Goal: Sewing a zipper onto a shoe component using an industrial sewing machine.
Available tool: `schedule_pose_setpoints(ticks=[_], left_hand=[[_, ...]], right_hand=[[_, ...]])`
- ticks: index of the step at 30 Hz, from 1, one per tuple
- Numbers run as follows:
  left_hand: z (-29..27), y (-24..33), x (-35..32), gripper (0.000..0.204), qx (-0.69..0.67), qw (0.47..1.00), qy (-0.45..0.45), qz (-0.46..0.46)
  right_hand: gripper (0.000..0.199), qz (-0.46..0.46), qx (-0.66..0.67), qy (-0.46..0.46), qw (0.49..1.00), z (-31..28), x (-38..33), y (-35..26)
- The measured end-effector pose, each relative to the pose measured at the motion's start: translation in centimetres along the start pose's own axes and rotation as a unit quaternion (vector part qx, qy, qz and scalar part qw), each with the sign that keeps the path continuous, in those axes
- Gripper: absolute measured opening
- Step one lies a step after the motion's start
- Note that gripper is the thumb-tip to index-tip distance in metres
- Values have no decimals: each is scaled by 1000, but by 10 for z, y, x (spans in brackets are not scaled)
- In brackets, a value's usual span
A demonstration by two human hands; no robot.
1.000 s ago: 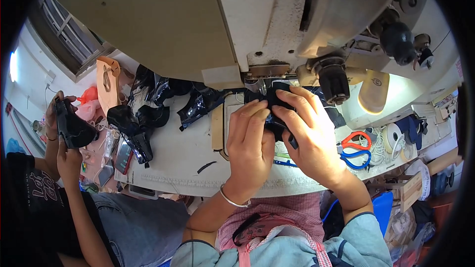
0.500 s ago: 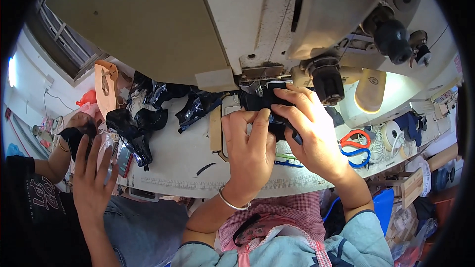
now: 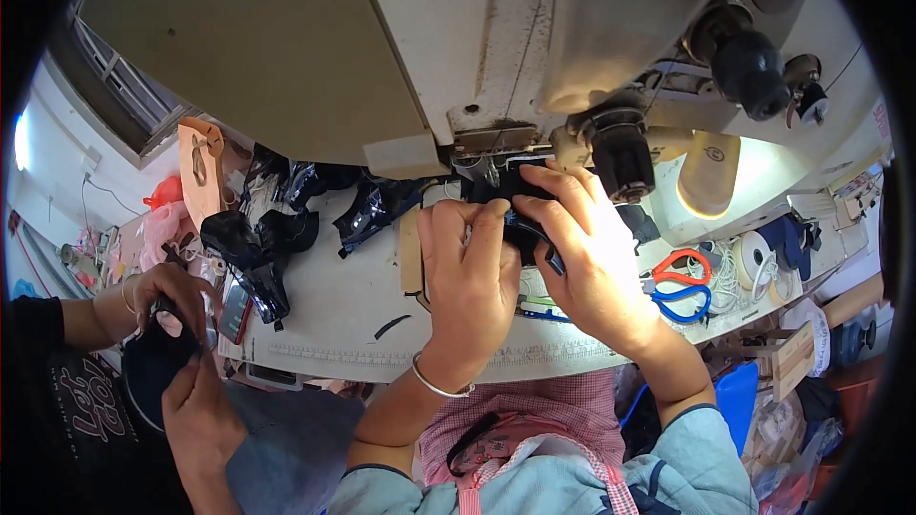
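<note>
Black fabric piece (image 3: 510, 193): I am pinching it with my left hand (image 3: 468, 272) and right hand (image 3: 587, 262), fingers closed on it, under the sewing machine (image 3: 496, 48); scissors (image 3: 679, 281) lying right of my right hand.

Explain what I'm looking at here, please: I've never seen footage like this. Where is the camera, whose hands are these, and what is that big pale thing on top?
The camera sits on a person's head and looks down through a fisheye lens, so straight edges bend near the rim. The big pale body across the top is a sewing machine. The two forearms coming in from the lower edge belong to the wearer: the left hand and the right hand both press on a dark piece of material right under the machine's head. On the white table lie shiny black cut pieces to the left, and scissors with red and blue handles to the right. At the lower left, a second person's hands hold another dark piece; those are not the wearer's.
</note>
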State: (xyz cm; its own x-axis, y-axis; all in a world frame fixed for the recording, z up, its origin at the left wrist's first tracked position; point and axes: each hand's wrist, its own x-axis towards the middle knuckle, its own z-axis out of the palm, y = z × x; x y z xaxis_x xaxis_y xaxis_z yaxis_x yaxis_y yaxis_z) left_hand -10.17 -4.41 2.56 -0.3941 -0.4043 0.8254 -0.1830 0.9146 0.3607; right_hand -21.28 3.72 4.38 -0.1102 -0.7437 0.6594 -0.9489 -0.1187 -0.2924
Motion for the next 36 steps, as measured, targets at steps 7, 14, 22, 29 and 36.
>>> schedule_pose_setpoints(ticks=[7, 14, 22, 29, 36], left_hand=[[2, -4, 1, 30, -6, 1000, 3, -17], [2, -7, 1, 28, -42, 999, 18, -26], [-7, -38, -13, 26, -344, 922, 64, -165], [-3, -86, 45, 28, -476, 747, -293, -361], [-15, -78, 37, 34, -419, 811, -324, -249]], right_hand=[[54, 13, -9, 15, 1000, 4, 2, -3], [52, 11, -18, 23, 1000, 4, 2, -5], [37, 38, 9, 16, 999, 0, 3, -8], [44, -16, -3, 46, 999, 1, -6, -7], [63, -17, 15, 21, 1000, 3, -29, -19]])
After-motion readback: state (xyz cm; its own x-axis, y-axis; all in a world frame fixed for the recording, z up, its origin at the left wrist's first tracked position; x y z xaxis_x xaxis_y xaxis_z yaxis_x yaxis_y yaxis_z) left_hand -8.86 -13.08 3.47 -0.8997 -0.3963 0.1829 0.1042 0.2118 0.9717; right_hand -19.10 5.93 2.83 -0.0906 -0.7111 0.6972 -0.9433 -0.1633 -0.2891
